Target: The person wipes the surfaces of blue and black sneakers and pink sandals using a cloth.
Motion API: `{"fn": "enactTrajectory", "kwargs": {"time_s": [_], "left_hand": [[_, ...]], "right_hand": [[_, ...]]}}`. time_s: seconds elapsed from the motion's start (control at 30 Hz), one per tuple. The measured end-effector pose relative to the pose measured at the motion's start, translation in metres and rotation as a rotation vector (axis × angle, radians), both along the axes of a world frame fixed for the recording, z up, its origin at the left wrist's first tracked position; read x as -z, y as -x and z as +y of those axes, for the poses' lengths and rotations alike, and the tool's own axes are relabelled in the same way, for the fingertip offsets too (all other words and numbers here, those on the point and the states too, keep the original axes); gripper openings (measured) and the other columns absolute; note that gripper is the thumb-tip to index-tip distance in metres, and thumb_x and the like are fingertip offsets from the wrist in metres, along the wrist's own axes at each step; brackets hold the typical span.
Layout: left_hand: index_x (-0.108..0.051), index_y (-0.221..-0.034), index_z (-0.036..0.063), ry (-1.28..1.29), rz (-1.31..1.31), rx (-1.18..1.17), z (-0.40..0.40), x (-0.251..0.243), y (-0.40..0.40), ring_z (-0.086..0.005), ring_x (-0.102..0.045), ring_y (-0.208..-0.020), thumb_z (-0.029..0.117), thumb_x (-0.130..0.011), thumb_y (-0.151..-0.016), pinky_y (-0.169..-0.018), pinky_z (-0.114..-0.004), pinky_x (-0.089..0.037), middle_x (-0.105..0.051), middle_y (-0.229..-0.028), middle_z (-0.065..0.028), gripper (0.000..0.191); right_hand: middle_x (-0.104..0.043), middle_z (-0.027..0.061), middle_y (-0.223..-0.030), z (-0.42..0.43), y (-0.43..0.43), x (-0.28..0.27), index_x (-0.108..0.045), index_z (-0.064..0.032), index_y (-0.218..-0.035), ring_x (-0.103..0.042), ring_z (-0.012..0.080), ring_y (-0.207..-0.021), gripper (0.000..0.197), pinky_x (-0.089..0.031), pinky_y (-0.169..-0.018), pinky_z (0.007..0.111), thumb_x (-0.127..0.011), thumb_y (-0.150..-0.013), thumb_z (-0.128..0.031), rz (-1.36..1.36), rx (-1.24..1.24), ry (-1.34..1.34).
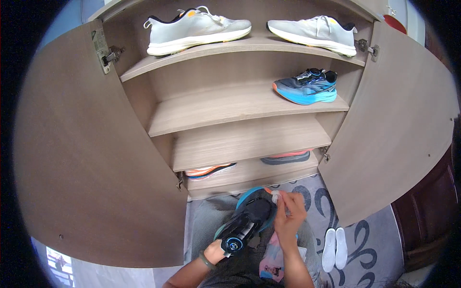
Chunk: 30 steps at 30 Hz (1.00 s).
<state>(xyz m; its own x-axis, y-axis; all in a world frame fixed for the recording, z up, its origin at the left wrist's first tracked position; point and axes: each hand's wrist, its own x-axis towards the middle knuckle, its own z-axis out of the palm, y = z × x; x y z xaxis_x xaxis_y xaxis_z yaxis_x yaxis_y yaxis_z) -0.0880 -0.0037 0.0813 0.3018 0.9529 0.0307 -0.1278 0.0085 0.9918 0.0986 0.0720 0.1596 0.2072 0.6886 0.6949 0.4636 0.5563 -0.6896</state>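
Observation:
My left hand (215, 252) is at the heel end of a black and blue sneaker (248, 216); its fingers are hidden, apparently inside the shoe. A round dial with a blue ring sits on the shoe's tongue, and the toe points away from me. In my right hand (292, 210) a small crumpled white wipe or tissue (276, 196) is pinched against the toe's right edge. On my lap, under the right forearm, lies a pink soft packet (272, 262) with a printed figure. The similar blue sneaker (306, 88) stands on the second shelf, at the right.
The open wooden shoe cabinet has a left door (101, 151) and a right door (392, 118) swung outward. Grey-white sneakers (198, 32) stand on the top shelf. An orange-white shoe (209, 171) and a grey-pink shoe (286, 158) are at the bottom. White slip-on shoes (335, 250) lie on the patterned mat (378, 234).

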Motion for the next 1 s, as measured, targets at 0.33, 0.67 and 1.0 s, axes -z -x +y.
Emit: {"fn": "enactTrajectory", "kwargs": {"time_s": [0.33,0.67,1.0], "left_hand": [[-0.032,-0.145,0.0057,-0.229,0.277,0.028,0.021,-0.010,-0.022,-0.0291,-0.039,-0.132,0.031,-0.040,-0.101,-0.113,-0.042,-0.030,-0.037,-0.147,-0.0148,0.051],[-0.032,-0.145,0.0057,-0.264,0.334,0.010,0.018,-0.011,-0.019,-0.0290,-0.040,-0.132,0.031,-0.040,-0.101,-0.113,-0.042,-0.030,-0.037,-0.147,-0.0147,0.051],[-0.033,-0.144,0.0058,-0.308,0.373,-0.015,0.023,-0.015,-0.025,-0.0289,-0.040,-0.131,0.031,-0.040,-0.101,-0.113,-0.042,-0.031,-0.038,-0.146,-0.0146,0.051]], "right_hand": [[-0.060,0.0103,-0.083,-0.005,-0.002,-0.005,-0.068,0.0025,-0.095,-0.056,0.0237,-0.077,0.014,-0.044,-0.069,0.031,-0.064,-0.082,0.004,-0.112,0.035,-0.011],[-0.060,0.0096,-0.083,0.004,0.010,0.012,-0.068,-0.0036,-0.089,-0.053,0.0293,-0.083,0.019,-0.043,-0.072,0.040,-0.067,-0.070,0.001,-0.587,0.055,0.082],[-0.063,0.0027,-0.082,0.015,0.005,0.013,-0.072,-0.0137,-0.083,-0.054,0.0277,-0.084,0.014,-0.036,-0.075,0.042,-0.069,-0.070,-0.008,-0.557,0.015,0.057]]}}
